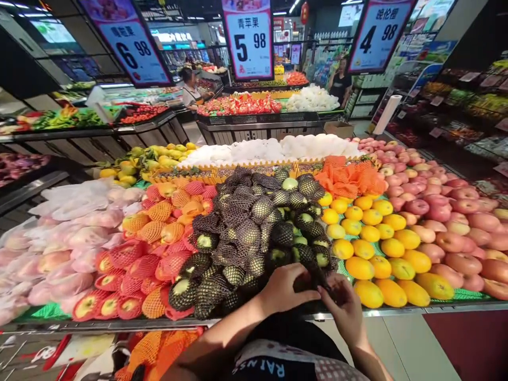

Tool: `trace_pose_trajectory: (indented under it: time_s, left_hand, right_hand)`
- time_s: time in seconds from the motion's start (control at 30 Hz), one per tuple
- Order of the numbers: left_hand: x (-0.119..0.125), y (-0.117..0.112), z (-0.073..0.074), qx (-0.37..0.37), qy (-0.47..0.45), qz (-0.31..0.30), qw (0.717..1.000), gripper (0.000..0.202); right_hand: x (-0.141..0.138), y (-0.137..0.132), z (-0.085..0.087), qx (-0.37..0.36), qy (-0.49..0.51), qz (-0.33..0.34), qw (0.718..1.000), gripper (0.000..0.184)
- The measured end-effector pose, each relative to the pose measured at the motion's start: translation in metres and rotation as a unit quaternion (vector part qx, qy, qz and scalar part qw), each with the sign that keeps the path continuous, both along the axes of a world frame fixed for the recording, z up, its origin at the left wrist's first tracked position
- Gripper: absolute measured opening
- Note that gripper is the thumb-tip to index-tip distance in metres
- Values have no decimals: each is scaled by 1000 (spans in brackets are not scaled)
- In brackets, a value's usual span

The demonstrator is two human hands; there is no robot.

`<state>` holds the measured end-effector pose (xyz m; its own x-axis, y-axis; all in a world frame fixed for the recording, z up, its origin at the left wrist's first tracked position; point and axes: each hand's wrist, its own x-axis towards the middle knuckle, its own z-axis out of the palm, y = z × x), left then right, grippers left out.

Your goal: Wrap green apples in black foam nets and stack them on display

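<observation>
At the front edge of the display, my left hand and my right hand come together over a black foam net sleeve. The fingers of both are closed on its dark mesh. Whether a fruit sits inside it is hidden by my hands. Just beyond lies a heap of green apples, most in black net sleeves, a few showing bare green skin. To the right of my right hand are rows of oranges on a green liner.
Left of the heap are fruits in red and orange nets and bagged pink fruit. Red apples fill the right side. Orange empty nets lie behind the oranges. Price signs hang overhead. Two people stand farther back.
</observation>
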<state>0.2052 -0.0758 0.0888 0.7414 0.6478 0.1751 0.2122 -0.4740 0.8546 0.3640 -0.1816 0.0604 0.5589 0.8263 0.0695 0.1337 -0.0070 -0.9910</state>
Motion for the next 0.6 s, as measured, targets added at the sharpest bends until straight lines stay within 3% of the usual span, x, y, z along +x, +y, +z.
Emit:
trace_pose_trajectory:
  time_s: [0.17,0.2,0.3,0.33,0.43,0.5,0.6]
  left_hand:
    - [34,-10,-18,-14,-18,26,999,17]
    - [40,-11,-20,-17,-14,21,1000,14]
    - [64,-19,-32,-3,-2,0,1000,30]
    - [72,-22,-38,20,-4,-3,1000,24]
    - [93,-29,-58,161,-25,27,986,13]
    - [100,-31,-68,299,-34,47,952,13]
    - [107,-35,-79,465,-26,-14,885,16]
  right_hand:
    - [47,-8,-7,30,-55,1,998,29]
    - [58,-12,-11,29,-56,9,998,28]
    - [83,-22,-28,24,-55,71,996,26]
    - [89,-24,-35,22,-50,83,995,26]
    - [106,-24,-57,4,4,9,1000,33]
    - [122,-22,-71,-21,53,-57,997,40]
    - [149,-20,-82,-61,75,-21,995,44]
